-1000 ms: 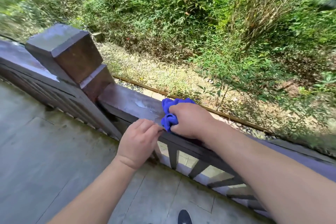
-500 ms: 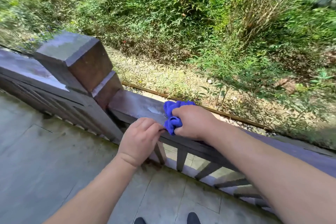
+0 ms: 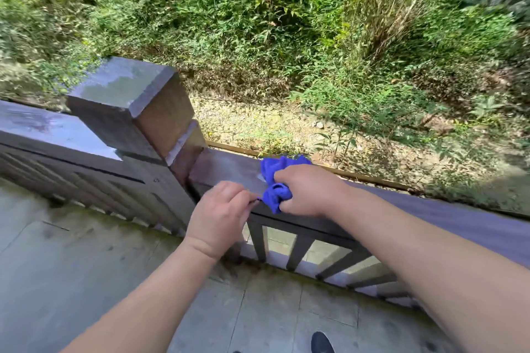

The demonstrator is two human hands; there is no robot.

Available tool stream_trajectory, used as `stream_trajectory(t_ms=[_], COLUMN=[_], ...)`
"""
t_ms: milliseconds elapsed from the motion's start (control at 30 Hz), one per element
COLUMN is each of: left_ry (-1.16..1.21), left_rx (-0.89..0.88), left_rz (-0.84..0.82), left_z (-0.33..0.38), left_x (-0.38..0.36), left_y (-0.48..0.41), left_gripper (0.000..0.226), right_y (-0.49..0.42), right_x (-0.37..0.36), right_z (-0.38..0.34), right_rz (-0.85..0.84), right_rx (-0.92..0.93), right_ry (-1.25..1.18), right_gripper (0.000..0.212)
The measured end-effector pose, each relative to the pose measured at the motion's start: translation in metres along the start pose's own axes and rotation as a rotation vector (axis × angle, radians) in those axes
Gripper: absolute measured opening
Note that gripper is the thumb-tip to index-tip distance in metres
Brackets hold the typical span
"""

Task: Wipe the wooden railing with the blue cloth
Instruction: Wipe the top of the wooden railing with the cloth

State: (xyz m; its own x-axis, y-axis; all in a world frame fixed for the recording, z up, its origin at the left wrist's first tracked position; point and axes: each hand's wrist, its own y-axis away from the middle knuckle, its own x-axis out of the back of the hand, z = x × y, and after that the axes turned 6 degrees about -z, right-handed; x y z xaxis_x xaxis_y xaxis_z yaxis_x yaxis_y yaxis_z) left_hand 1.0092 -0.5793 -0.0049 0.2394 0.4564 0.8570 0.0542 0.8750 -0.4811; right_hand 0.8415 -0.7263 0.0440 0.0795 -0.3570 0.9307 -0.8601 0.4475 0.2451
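A dark wooden railing [image 3: 226,172] runs from the left edge down to the right, with slats below it. My right hand [image 3: 308,190] presses a bunched blue cloth [image 3: 276,180] onto the rail's top, just right of a square post [image 3: 134,106]. Blue folds stick out past my knuckles and below my thumb. My left hand [image 3: 220,215] is curled against the rail's near edge, its fingertips touching a corner of the cloth. Whether it pinches that corner I cannot tell.
Grey stone paving [image 3: 86,281] lies on my side of the railing, with a dark shoe tip [image 3: 321,342] at the bottom. Beyond the rail the ground drops to gravel, a wooden border strip [image 3: 358,176] and dense green brush.
The view has shifted so the post and rail sit further right and lower. Both hands stay on the same spot of the rail with the cloth.
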Motion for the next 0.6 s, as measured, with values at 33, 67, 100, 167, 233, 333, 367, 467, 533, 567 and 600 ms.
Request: stream_trajectory(t_ms=[33,67,100,167,233,333,367,467,533,567,600], left_ry=[-0.002,-0.007,-0.013,-0.019,-0.003,0.012,0.012,0.032,0.035,0.026,0.02], left_rx=[0.004,0.006,0.004,-0.025,-0.033,-0.011,0.002,0.012,-0.002,-0.003,0.006], left_rz=[-0.002,-0.002,0.001,-0.005,-0.023,-0.032,-0.029,-0.054,-0.078,-0.087,-0.092], left_z=[-0.005,-0.009,-0.012,-0.015,-0.017,-0.024,-0.027,-0.029,-0.031,-0.031,-0.032], left_x=[0.002,0.005,0.006,0.008,0.009,0.01,0.01,0.012,0.014,0.015,0.017], left_y=[0.0,0.0,0.0,0.0,0.001,0.004,0.005,0.006,0.005,0.003,0.002], left_gripper=[0.014,0.017,0.016,0.004,0.009,0.005,0.006,0.015,0.017,0.018,0.02], right_y=[-0.003,-0.007,-0.011,-0.016,-0.02,-0.028,-0.029,-0.029,-0.031,-0.032,-0.033], right_x=[0.002,0.002,0.0,-0.005,-0.003,0.002,0.001,-0.004,-0.002,-0.002,-0.002], right_z=[-0.002,-0.007,-0.013,-0.022,-0.024,-0.031,-0.035,-0.042,-0.044,-0.047,-0.05], right_rz=[0.016,0.04,0.06,0.058,0.026,0.045,0.051,0.005,0.009,0.038,0.065], right_rx=[-0.016,-0.029,-0.025,0.006,0.002,-0.049,-0.046,0.001,-0.036,-0.069,-0.092], right_ry=[-0.012,-0.023,-0.022,0.009,0.013,-0.005,0.001,0.008,-0.012,-0.019,-0.023], right_gripper=[0.02,0.022,0.025,0.024,0.023,0.024,0.026,0.025,0.025,0.026,0.027])
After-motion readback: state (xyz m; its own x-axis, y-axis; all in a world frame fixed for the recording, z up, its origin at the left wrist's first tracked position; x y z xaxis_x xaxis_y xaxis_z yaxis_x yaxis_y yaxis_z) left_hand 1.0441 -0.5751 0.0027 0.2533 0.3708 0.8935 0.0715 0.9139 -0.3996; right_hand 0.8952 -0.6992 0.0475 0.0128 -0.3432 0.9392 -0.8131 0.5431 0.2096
